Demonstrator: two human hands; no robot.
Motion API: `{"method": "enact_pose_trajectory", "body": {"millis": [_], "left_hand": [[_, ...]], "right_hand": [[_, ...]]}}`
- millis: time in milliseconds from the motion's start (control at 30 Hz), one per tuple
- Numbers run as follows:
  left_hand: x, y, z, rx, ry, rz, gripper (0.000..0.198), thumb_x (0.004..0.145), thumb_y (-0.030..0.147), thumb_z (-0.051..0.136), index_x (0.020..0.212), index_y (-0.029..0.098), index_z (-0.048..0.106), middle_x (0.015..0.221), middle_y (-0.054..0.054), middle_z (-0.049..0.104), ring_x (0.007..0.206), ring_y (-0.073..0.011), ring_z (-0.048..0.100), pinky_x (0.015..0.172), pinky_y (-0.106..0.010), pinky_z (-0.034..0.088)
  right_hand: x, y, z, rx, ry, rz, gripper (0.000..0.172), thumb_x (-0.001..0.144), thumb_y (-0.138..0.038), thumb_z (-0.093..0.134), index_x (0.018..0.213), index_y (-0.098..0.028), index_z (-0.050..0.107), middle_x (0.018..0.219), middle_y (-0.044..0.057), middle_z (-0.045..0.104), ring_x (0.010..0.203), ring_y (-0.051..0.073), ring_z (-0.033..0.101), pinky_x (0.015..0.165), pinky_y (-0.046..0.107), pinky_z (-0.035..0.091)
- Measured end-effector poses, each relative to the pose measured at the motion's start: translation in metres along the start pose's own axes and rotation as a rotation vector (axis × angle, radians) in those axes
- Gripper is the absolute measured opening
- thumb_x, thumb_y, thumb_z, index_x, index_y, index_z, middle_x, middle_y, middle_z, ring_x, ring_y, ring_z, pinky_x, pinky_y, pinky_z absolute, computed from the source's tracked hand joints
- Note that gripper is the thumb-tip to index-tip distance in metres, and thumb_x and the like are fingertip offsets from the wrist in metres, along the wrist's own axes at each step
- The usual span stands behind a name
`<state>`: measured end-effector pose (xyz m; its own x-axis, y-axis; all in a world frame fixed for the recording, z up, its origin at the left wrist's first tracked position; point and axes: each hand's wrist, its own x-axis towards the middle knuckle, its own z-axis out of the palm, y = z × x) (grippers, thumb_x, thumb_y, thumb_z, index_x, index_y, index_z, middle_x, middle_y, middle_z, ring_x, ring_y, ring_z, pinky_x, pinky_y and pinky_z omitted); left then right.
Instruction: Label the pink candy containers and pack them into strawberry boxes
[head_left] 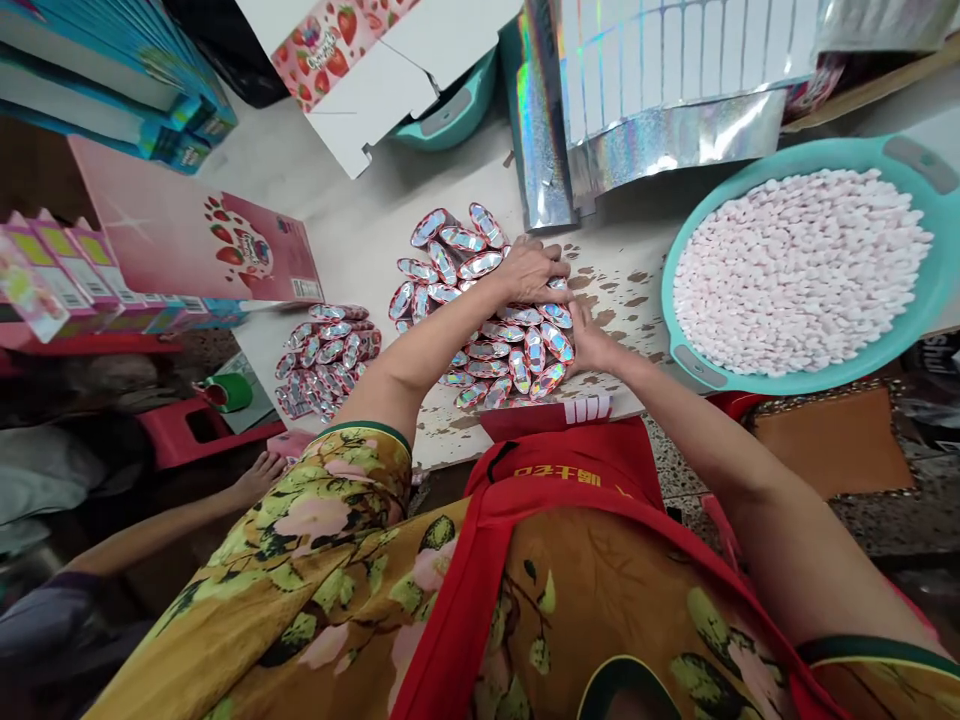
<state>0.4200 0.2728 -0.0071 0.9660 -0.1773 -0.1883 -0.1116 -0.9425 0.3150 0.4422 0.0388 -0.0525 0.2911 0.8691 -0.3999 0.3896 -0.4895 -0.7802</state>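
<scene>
A pile of shiny foil-ended packets with red edges lies on the pale, brown-stained table. My left hand reaches over the pile's upper right part, its fingers bent down around packets there; the fingertips are partly hidden. At the pile's right edge my right hand rests with thumb and fingers against the outer packets. The two hands nearly touch. Whether either one grips a single packet cannot be made out. A second, smaller pile of the same packets stands to the left, beyond my left forearm.
A turquoise basin full of small pale pink pieces is at the right. Silvery foil sheets lie at the back. Strawberry-printed cartons stand at left, near another turquoise basin. Another person's hand shows at lower left.
</scene>
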Motion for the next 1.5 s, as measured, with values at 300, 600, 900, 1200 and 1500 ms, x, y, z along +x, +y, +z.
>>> {"method": "enact_pose_trajectory", "body": {"millis": [300, 600, 900, 1200, 1500], "left_hand": [[-0.091, -0.044, 0.013, 0.03, 0.036, -0.063, 0.051, 0.088, 0.065, 0.058, 0.109, 0.022, 0.077, 0.108, -0.012, 0.067, 0.1, -0.0304, 0.059, 0.097, -0.051, 0.031], [-0.2, -0.093, 0.02, 0.042, -0.008, -0.201, 0.05, 0.092, 0.064, 0.055, 0.111, 0.023, 0.076, 0.114, -0.012, 0.067, 0.106, -0.0291, 0.056, 0.099, -0.047, 0.036], [-0.199, -0.092, -0.028, 0.08, 0.026, -0.319, 0.057, 0.091, 0.064, 0.056, 0.127, 0.022, 0.069, 0.136, -0.018, 0.061, 0.125, -0.0355, 0.051, 0.11, -0.053, 0.034], [-0.018, -0.107, -0.051, 0.001, 0.03, -0.655, 0.048, 0.081, 0.04, 0.065, 0.123, 0.017, 0.065, 0.114, -0.02, 0.069, 0.119, -0.0444, 0.055, 0.104, -0.074, 0.024], [-0.145, -0.145, -0.034, -0.082, -0.018, -0.879, 0.073, 0.09, 0.066, 0.05, 0.142, 0.016, 0.044, 0.13, -0.004, 0.063, 0.135, -0.0278, 0.027, 0.119, -0.064, 0.008]], "right_hand": [[0.033, -0.064, 0.055, -0.096, -0.219, 0.08, 0.175, 0.038, -0.018, 0.103, 0.163, -0.025, -0.018, 0.159, 0.032, 0.022, 0.129, 0.047, 0.057, 0.106, 0.054, 0.047], [0.08, -0.126, 0.13, -0.076, -0.372, -0.023, 0.174, 0.035, -0.019, 0.104, 0.164, -0.028, -0.012, 0.154, 0.026, 0.035, 0.123, 0.04, 0.063, 0.104, 0.045, 0.049], [0.106, -0.156, 0.068, -0.057, -0.358, -0.086, 0.091, 0.067, -0.031, 0.094, 0.146, -0.015, 0.052, 0.138, 0.018, 0.062, 0.124, 0.034, 0.063, 0.106, 0.041, 0.048], [0.074, -0.099, -0.036, -0.032, 0.183, 0.175, 0.036, 0.091, -0.035, 0.071, 0.122, -0.016, 0.066, 0.115, 0.011, 0.071, 0.09, 0.019, 0.069, 0.085, 0.032, 0.054], [-0.066, -0.058, -0.019, -0.022, -0.32, 0.14, 0.065, 0.075, -0.056, 0.082, 0.128, -0.021, 0.068, 0.124, 0.011, 0.073, 0.109, 0.029, 0.069, 0.088, 0.035, 0.054]]}}
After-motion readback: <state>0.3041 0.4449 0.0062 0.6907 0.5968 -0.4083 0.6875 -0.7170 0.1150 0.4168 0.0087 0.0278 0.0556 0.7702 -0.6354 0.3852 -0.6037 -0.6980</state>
